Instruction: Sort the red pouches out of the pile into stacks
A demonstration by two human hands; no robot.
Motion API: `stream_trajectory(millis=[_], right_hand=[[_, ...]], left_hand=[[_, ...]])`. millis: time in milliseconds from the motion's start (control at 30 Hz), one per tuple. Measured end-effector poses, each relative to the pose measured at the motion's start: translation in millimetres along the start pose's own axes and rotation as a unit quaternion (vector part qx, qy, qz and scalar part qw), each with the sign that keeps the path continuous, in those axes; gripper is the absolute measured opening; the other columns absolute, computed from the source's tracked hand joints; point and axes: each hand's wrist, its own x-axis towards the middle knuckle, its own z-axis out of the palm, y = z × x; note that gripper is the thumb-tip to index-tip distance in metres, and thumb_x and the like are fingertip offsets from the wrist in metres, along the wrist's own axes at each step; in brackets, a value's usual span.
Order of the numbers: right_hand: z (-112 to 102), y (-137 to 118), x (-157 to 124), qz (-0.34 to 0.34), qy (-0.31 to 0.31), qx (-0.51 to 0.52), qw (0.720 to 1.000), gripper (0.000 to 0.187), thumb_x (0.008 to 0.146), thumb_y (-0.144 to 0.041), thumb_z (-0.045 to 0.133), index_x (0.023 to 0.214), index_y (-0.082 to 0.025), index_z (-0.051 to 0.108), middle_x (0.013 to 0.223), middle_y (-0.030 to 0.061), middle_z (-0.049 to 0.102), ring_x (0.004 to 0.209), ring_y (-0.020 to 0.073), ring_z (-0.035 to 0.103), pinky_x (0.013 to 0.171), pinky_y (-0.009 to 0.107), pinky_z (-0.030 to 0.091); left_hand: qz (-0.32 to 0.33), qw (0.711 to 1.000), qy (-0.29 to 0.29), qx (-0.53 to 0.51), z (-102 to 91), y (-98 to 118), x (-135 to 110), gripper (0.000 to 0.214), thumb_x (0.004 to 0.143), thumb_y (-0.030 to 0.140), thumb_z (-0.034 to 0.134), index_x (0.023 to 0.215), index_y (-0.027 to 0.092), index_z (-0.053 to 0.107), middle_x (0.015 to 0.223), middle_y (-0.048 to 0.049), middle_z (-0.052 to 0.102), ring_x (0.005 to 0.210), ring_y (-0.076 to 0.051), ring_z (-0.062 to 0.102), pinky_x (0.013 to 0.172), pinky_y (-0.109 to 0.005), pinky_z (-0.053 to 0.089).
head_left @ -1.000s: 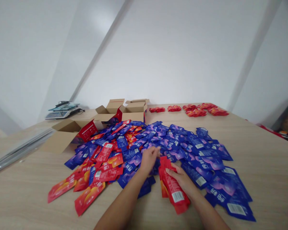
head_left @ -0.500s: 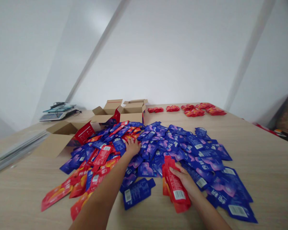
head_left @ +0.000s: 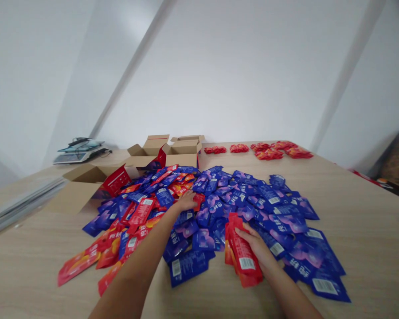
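A wide heap of blue packets (head_left: 252,208) and red packets (head_left: 142,212) covers the middle of the wooden table (head_left: 369,230). My right hand (head_left: 256,246) is closed round a stack of red packets (head_left: 241,252), held on edge near the table's front. My left hand (head_left: 186,201) reaches into the heap's middle with its fingers pinched on a red packet (head_left: 197,200) among the blue ones.
Open cardboard boxes (head_left: 173,153) stand behind the heap, another (head_left: 83,186) lies at the left. Small piles of red packets (head_left: 272,151) sit along the far edge. A scale (head_left: 80,150) rests at the far left.
My left hand went from beside the held stack out into the heap, then drew back a little with a red packet pinched. The right hand stayed with its stack.
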Motion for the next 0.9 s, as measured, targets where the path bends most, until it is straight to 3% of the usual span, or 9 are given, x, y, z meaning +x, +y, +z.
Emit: stream_trajectory(millis=[133,200,367,433,500,600,667,767,900], right_hand=[[-1.1,2.4,-0.3,0.001,-0.014,0.009,1.0,0.036,0.06,-0.036,0.079,0.092,-0.022,0.069,0.079,0.0014,0.074,0.061,0.0166,0.067,0.06,0.028,0.052],[-1.8,3.3,-0.3,0.004,-0.016,0.01,1.0,0.036,0.061,-0.036,0.078,0.092,-0.021,0.069,0.079,0.0018,0.074,0.06,0.0166,0.067,0.059,0.028,0.052],[-3.4,3.5,1.3,0.004,-0.005,0.005,1.0,0.039,0.061,-0.036,0.078,0.095,-0.022,0.068,0.08,0.0017,0.074,0.06,0.0161,0.067,0.059,0.027,0.052],[-3.6,3.3,2.0,0.002,-0.011,0.005,1.0,0.039,0.061,-0.036,0.077,0.096,-0.022,0.068,0.081,0.0021,0.074,0.061,0.0166,0.067,0.06,0.028,0.052],[-3.0,3.3,1.7,0.0,-0.021,0.013,1.0,0.039,0.062,-0.036,0.077,0.097,-0.021,0.067,0.083,0.0027,0.075,0.063,0.0171,0.068,0.062,0.028,0.053],[0.2,2.2,-2.0,0.007,-0.045,0.037,0.998,0.041,0.064,-0.033,0.077,0.102,-0.021,0.066,0.087,0.0034,0.074,0.066,0.0175,0.069,0.065,0.029,0.053],[3.6,-0.4,-6.2,0.014,-0.062,0.058,0.996,0.044,0.065,-0.032,0.076,0.106,-0.022,0.064,0.09,0.004,0.074,0.069,0.0176,0.069,0.067,0.029,0.053],[7.9,-7.1,-11.6,0.003,-0.092,0.099,0.991,0.047,0.067,-0.033,0.075,0.111,-0.022,0.062,0.099,0.0057,0.073,0.078,0.0208,0.07,0.071,0.034,0.054],[6.8,-15.1,-11.9,-0.022,-0.057,0.125,0.99,0.048,0.064,-0.035,0.077,0.109,-0.025,0.062,0.091,0.0023,0.074,0.07,0.0196,0.069,0.067,0.033,0.055]], left_hand=[[0.059,0.991,-0.112,0.045,-11.6,0.4,5.1,0.091,0.047,0.031,0.074,0.133,0.026,0.044,0.144,-0.0098,0.039,0.132,-0.036,0.033,0.105,-0.046,0.03],[0.083,0.987,-0.107,0.085,-10.7,5.0,2.4,0.091,0.045,0.032,0.076,0.131,0.026,0.046,0.142,-0.011,0.04,0.131,-0.037,0.033,0.102,-0.047,0.033],[0.083,0.988,0.064,0.115,2.7,12.5,-11.0,0.062,0.066,0.029,0.064,0.124,0.013,0.051,0.133,-0.0195,0.044,0.128,-0.036,0.035,0.105,-0.048,0.028],[0.089,0.986,0.097,0.1,-1.1,15.1,-13.5,0.063,0.069,0.025,0.061,0.128,0.01,0.045,0.13,-0.02,0.044,0.126,-0.034,0.036,0.105,-0.046,0.028],[0.108,0.978,0.176,0.032,-14.2,22.1,-14.6,0.068,0.069,0.023,0.061,0.132,0.011,0.04,0.127,-0.0179,0.043,0.124,-0.031,0.038,0.104,-0.045,0.031],[0.148,0.919,0.313,-0.191,-40.2,47.6,-21.9,0.07,0.069,0.028,0.066,0.133,0.02,0.037,0.124,-0.0118,0.044,0.118,-0.027,0.043,0.099,-0.043,0.038],[0.166,0.858,0.341,-0.347,-48.2,73.7,-34.9,0.07,0.07,0.032,0.068,0.132,0.025,0.036,0.121,-0.0085,0.046,0.111,-0.023,0.049,0.093,-0.039,0.044],[0.183,0.8,0.324,-0.47,-31.3,114.3,-67.1,0.07,0.069,0.032,0.071,0.129,0.025,0.036,0.117,-0.0069,0.048,0.108,-0.021,0.051,0.091,-0.036,0.046],[0.177,0.796,0.297,-0.497,23.5,143.1,-117.2,0.06,0.072,0.031,0.069,0.123,0.023,0.037,0.121,-0.009,0.046,0.113,-0.023,0.049,0.097,-0.038,0.042]])
